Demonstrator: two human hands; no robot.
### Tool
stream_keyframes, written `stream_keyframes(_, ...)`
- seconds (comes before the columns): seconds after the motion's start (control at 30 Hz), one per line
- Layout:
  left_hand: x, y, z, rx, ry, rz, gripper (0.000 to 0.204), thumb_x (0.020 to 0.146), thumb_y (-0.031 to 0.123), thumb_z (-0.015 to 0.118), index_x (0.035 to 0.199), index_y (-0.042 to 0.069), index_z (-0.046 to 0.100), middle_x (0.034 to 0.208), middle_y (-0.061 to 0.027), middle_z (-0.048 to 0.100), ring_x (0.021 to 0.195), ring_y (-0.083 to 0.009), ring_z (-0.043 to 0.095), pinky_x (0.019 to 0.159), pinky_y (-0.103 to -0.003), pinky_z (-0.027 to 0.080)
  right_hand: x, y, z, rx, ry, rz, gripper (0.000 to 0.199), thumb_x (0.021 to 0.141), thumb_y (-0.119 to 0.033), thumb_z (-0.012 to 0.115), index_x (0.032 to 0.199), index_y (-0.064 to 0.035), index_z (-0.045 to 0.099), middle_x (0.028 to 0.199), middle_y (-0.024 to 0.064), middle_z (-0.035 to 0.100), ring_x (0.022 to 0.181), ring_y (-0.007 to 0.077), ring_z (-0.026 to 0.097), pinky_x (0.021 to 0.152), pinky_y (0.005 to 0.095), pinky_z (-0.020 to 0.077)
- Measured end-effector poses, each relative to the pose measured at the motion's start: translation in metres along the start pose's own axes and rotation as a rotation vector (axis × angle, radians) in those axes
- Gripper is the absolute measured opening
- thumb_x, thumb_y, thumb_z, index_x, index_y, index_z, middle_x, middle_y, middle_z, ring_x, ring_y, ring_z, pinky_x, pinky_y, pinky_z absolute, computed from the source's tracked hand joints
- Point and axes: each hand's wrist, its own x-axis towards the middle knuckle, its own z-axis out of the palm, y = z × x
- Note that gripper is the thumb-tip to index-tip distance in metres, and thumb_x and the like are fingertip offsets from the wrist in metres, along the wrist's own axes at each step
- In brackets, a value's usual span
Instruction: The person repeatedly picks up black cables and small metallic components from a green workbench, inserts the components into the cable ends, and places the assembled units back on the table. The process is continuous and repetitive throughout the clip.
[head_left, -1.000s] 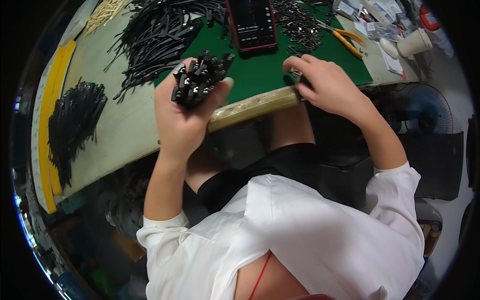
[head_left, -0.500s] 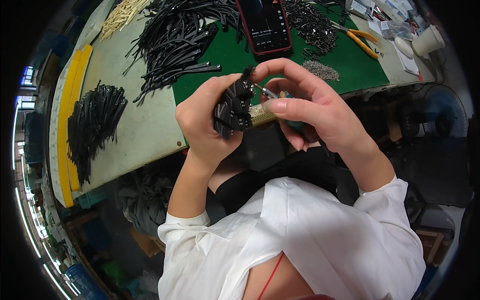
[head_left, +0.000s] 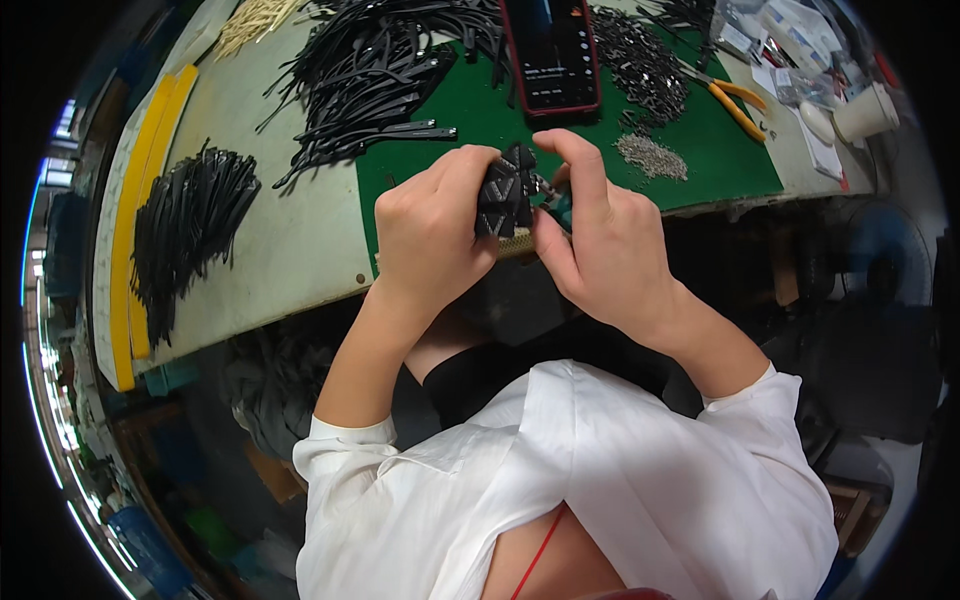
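Black bundle (head_left: 506, 195) of slender parts is located in the left hand (head_left: 430, 225), held over the near border of the green mat (head_left: 725, 175), in front of the torso. Its end faces the right hand (head_left: 615, 245).

Left arm: the forearm rises from the lower edge and leans toward the right. The back of the hand is turned upward. The fingers are wrapped around the bundle in a closed grip; their tips are hidden behind it.

Right arm: the forearm enters from the lower right and angles toward the upper left. The index finger is raised and bent forward; the thumb lies below it, pointing at the bundle. Between them, the hand grips a green-handled tool (head_left: 562, 208), its metal tip directed at the bundle's end. Whether the tip makes contact cannot be determined. The remaining fingers are largely concealed.

Surrounding items: a phone (head_left: 550, 55) stands beyond the hands. A heap of tiny metal pieces (head_left: 650, 157) lies on the mat near the right hand, with orange-handled pliers (head_left: 737, 108) farther to the right. Loose black strips (head_left: 375, 75) are piled beyond the left hand.
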Motion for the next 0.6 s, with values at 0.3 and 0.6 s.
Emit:
stream_keyframes(0.3,0.011,-0.112,-0.035,0.231,-0.239,-0.149,0.035,0.070,-0.002,0.072,0.104,0.004,0.067,0.093,-0.0162,0.069,0.088,-0.0373,0.066,0.074,-0.040,0.052,-0.019,0.029,-0.027,0.028,-0.157,0.219,0.052,0.085,-0.016,0.071,0.130,-0.0058,0.047,0.081,0.0169,0.066,0.066,0.0369,0.067,0.059,0.0422,0.0516)
stream_keyframes(0.6,0.047,-0.125,-0.009,0.122,-0.698,0.000,0.033,0.070,0.003,0.075,0.101,-0.002,0.066,0.102,-0.0139,0.062,0.095,-0.0371,0.063,0.081,-0.042,0.053,-0.023,0.058,-0.054,-0.035,-0.100,0.294,0.044,0.085,-0.014,0.069,0.125,-0.0069,0.053,0.083,0.0166,0.065,0.073,0.0358,0.067,0.066,0.0402,0.0515)
